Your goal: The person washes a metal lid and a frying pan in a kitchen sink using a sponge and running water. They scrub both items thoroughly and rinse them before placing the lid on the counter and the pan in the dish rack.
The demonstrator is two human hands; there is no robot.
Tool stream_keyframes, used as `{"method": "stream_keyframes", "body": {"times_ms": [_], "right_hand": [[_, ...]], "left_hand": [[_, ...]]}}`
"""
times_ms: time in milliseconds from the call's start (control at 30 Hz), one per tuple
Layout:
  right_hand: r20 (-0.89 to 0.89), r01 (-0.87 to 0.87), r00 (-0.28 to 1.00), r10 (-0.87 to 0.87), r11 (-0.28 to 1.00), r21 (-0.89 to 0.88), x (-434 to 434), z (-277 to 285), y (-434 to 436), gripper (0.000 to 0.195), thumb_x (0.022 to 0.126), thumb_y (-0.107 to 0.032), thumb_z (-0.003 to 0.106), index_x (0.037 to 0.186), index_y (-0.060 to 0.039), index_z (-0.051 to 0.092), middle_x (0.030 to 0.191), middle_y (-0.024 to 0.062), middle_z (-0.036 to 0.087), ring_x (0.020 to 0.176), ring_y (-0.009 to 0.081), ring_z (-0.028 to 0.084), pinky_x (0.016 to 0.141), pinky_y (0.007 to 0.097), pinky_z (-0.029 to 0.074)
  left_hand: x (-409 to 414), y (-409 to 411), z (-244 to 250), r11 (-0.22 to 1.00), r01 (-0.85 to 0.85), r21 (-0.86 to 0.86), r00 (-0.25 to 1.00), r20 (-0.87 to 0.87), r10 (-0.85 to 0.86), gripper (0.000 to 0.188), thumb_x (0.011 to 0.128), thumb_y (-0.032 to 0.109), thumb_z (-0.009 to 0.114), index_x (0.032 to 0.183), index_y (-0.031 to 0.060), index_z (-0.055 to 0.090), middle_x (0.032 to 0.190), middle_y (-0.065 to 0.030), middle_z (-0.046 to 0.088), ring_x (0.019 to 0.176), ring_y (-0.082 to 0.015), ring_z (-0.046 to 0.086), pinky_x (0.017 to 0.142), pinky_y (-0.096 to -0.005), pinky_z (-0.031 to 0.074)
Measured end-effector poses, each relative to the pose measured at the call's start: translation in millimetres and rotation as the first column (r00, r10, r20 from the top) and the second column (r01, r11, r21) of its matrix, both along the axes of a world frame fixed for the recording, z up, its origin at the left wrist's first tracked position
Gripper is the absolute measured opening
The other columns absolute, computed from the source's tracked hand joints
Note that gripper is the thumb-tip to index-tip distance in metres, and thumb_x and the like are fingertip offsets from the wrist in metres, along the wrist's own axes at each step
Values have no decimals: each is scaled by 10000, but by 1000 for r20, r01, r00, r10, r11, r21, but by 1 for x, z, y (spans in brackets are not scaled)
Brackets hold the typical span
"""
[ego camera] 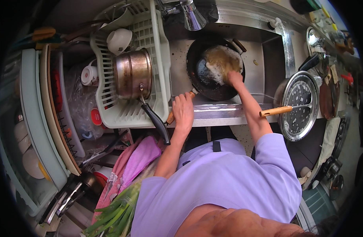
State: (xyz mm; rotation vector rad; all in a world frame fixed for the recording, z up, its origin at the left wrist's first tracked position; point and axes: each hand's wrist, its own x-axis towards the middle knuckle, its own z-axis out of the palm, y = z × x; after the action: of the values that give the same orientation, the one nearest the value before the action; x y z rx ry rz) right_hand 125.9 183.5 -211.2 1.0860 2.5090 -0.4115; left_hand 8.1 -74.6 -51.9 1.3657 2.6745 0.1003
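A dark wok (196,80) sits in the stainless steel sink, with foamy, cloudy water (221,59) pooled in its far right half. My left hand (183,110) is closed around the wok's long wooden handle (170,118), over the sink's front edge. Inside the wok, my right hand (235,77) reaches into the suds along the right side. Foam and water hide its fingertips, so whether it holds a scrubber is not visible. A short wooden side handle (239,45) projects from the wok's far rim.
A chrome faucet (194,16) overhangs the sink (273,56). Left of it, a pale plastic dish rack (132,118) holds a steel saucepan (133,74) and white bowl (119,40). At right, a steel pan (297,80) with foam spots holds a wooden-handled utensil (275,111). Green onions (119,211) lie lower left.
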Motion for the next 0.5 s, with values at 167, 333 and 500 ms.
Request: {"method": "stream_keyframes", "body": {"times_ms": [167, 333, 500], "right_hand": [[-64, 65, 985, -161, 687, -724, -49, 19, -56, 181, 695, -75, 657, 846, 15, 697, 881, 163, 690, 755, 236, 675, 684, 362, 520], [-214, 106, 445, -870, 288, -952, -159, 13, -50, 469, 674, -16, 683, 1125, -28, 558, 777, 62, 599, 657, 213, 583, 563, 321, 461], [-544, 221, 801, -249, 968, -117, -144, -12, -16, 500, 734, -70, 610, 1224, -140, 537, 1071, 228, 572, 979, 427, 567, 790, 507, 491]], "left_hand": [[-7, -3, -6, 1000, -3, 13, 999, 49, 3, 299, 772, 117, 664, 1038, 19, 569, 847, -108, 553, 850, -271, 554, 744, -401, 440], [-11, -4, -3, 1000, 4, -3, 996, 84, -4, 256, 788, 127, 662, 1008, 35, 569, 827, -102, 555, 838, -270, 548, 736, -402, 434], [-11, -11, 10, 997, -76, 6, 995, 61, 75, 268, 793, 135, 661, 1028, 30, 587, 834, -123, 545, 815, -288, 545, 719, -411, 428]]}}
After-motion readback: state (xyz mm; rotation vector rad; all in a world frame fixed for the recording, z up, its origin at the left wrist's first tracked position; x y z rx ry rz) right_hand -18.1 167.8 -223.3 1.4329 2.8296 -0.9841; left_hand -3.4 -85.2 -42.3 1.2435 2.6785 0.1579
